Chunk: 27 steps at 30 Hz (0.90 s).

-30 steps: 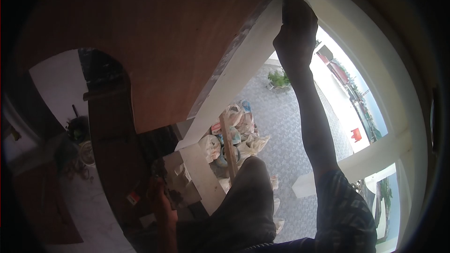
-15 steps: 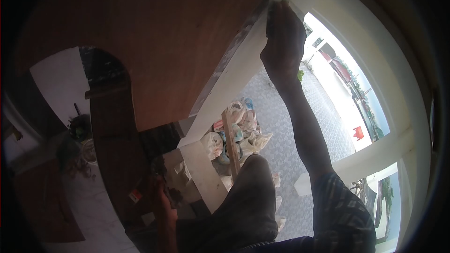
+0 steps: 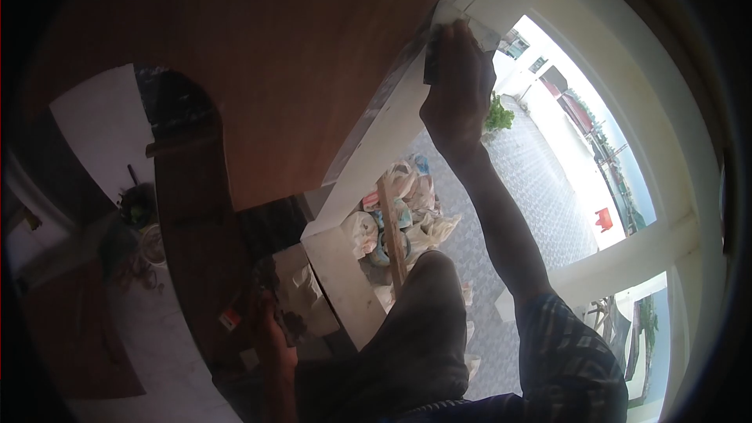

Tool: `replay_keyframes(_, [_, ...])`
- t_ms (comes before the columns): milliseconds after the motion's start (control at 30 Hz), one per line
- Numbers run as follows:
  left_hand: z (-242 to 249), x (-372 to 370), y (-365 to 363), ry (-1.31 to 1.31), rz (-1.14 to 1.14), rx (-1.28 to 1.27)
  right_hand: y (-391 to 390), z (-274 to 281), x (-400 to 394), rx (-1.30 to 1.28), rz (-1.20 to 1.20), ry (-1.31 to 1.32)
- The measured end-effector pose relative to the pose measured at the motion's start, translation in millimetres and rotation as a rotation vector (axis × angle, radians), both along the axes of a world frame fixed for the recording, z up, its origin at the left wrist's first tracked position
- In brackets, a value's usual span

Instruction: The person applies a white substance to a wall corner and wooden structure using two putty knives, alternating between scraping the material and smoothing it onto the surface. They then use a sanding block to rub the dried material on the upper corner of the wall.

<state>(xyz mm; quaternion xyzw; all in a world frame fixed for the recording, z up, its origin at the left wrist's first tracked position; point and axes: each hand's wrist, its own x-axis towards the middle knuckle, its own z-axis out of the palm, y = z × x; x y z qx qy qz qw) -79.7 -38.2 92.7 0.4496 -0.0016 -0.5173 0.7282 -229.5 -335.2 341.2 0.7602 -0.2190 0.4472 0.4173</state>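
A flat putty blade [image 3: 446,27], pale and thin, is pressed edge-on against the white door-frame edge [image 3: 384,129] high up, beside a reddish-brown wooden panel [image 3: 258,55].

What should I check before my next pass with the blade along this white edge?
1. Grip on the flat blade: the right hand is closed around it. Ok.
2. Blade contact: it lies against the white beam, at the seam with the brown panel. Ok.
3. Filler supply: the board near the left hand carries a pale heap. Ok.
4. Left hand's hold on the board: too dark to judge. Cannot tell.
5. Footing: only the bent knee shows and whatever supports you is hidden. Cannot tell.
6. Drop zone: bags and a wooden batten lie on the paving straight below. Not ok.
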Motion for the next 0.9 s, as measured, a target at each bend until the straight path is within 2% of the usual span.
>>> replay_keyframes(167, [0.0, -1.7, 1.6, -0.001, 0.035, 0.038, 14.3, -11.8, 3.6, 0.116, -0.049, 0.007])
replay_keyframes(400, [-1.1, -1.4, 3.0, -0.014, 0.050, 0.046, 1.6, -45.4, -7.1, 0.103, 0.039, -0.003])
replay_keyframes(533, [-0.2, -0.8, 3.6, 0.007, 0.054, 0.056, 12.1, -55.3, -12.6, 0.178, 0.090, 0.016])
replay_keyframes(667, [12.3, -1.8, 1.6, 0.035, 0.037, 0.027, 58.6, -51.8, -25.3, 0.369, 0.120, 0.063])
replay_keyframes(800, [30.8, -1.5, 4.0, 0.103, 0.001, 0.091, 113.5, -29.2, -46.8, 0.739, 0.077, -0.212])
replay_keyframes(833, [30.8, -1.1, 3.2, 0.112, -0.007, 0.110, 122.7, -15.6, -49.7, 0.776, -0.121, -0.140])
replay_keyframes(867, [28.6, -0.6, 3.5, 0.108, -0.016, 0.071, 135.5, -3.8, -45.6, 1.093, -0.028, -0.429])
replay_keyframes(900, [26.4, -0.1, 3.1, 0.104, -0.024, 0.031, 131.3, -2.7, -51.0, 1.018, -0.035, -0.347])
